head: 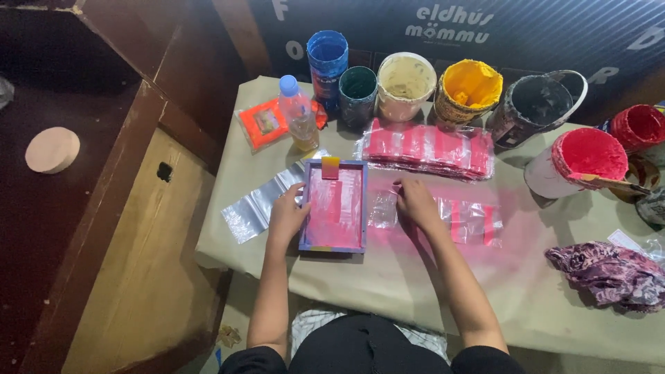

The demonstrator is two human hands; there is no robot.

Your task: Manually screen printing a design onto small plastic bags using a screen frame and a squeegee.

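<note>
A small blue-framed printing screen (334,206) smeared with pink ink lies flat on the cloth-covered table (388,277). A small squeegee (330,167) rests at its top edge. My left hand (287,215) grips the frame's left side. My right hand (415,201) pinches the corner of a clear plastic bag (383,208) lying just right of the frame. More printed bags with red stripes (476,221) lie to the right of that hand.
A stack of red-printed bags (429,150) sits behind the frame. Several paint cans line the back: blue (327,59), cream (404,83), yellow (471,88), black (537,104), red (585,159). A water bottle (298,114), blank clear bags (260,204) and a purple rag (609,273) lie around.
</note>
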